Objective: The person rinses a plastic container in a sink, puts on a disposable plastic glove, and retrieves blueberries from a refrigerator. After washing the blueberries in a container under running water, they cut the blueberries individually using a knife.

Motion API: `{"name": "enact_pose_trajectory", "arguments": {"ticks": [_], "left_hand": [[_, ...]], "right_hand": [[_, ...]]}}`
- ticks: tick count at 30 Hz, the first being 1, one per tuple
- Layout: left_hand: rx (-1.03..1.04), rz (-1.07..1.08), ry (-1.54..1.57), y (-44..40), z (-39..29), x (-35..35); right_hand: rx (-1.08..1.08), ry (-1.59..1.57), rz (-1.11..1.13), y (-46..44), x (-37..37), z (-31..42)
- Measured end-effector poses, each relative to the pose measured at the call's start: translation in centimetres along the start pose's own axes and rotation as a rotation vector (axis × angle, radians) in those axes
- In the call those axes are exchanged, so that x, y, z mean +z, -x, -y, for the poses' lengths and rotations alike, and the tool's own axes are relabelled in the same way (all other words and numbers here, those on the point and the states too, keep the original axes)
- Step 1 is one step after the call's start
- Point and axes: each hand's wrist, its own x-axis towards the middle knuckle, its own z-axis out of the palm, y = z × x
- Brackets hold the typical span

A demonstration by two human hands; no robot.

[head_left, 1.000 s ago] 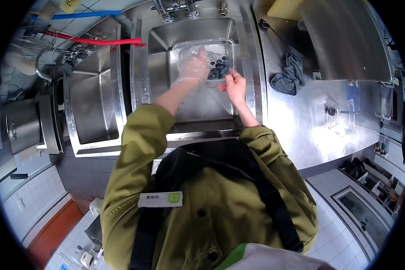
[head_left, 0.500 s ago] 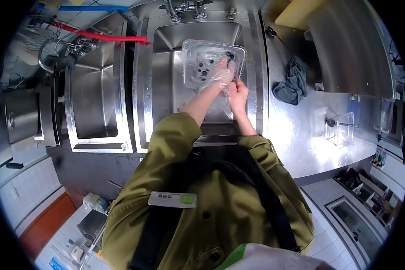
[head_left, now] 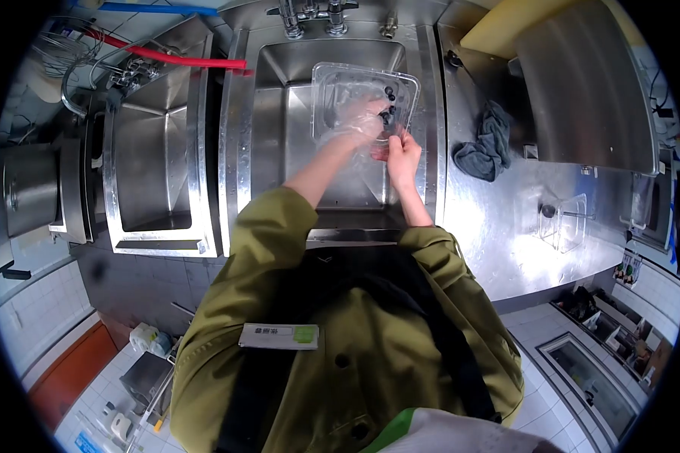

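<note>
A clear plastic container [head_left: 325,98] is held tilted over the sink. Small dark round fruits, which look like blueberries [head_left: 389,92], lie gathered toward its right side. Inside the container is my left hand [head_left: 361,119], in a thin clear plastic glove. Its fingers reach toward the blueberries and are blurred, so I cannot tell whether they close on any. At the near right corner, my right hand [head_left: 403,155] is bare and grips the container's rim. Some of its fingers show pinkish through the clear plastic.
Around the container is a steel sink [head_left: 272,151] with a tap [head_left: 310,19] behind it. A second sink [head_left: 147,166] and a red hose [head_left: 181,60] are at left. On the right counter lie a dark cloth [head_left: 487,147] and a clear lidded container [head_left: 567,223].
My left hand has moved slightly left within the container, and the blueberries formerly spread on the left are now by its right side. My right hand keeps its grip on the rim.
</note>
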Motion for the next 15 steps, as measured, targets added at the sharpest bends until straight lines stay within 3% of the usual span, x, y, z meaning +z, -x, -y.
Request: {"name": "enact_pose_trajectory", "arguments": {"ticks": [3, 6, 7, 10, 13, 15], "left_hand": [[0.156, -0.051, -0.118, 0.8, 0.1, -2.9], [-0.158, -0.184, 0.104, 1.9, 0.1, -2.4], [-0.196, -0.281, 0.029, 2.4, 0.0, -1.4], [-0.445, -0.228, 0.032, 2.1, -1.3, -1.8], [-0.483, -0.444, 0.110, 0.8, 1.1, 0.9], [-0.526, -0.322, 0.121, 0.7, 1.1, 0.4]], "right_hand": [[0.017, -0.045, -0.022, -0.1, 0.0, 0.4], [0.027, -0.049, -0.036, -0.4, -0.3, -0.1], [0.027, -0.047, -0.034, -0.6, -0.4, -0.4], [-0.060, -0.034, 0.020, -0.2, -0.1, -0.7], [-0.055, 0.022, -0.015, 1.0, 1.0, 0.4], [-0.033, -0.003, -0.047, 1.3, 0.9, 0.3]]}}
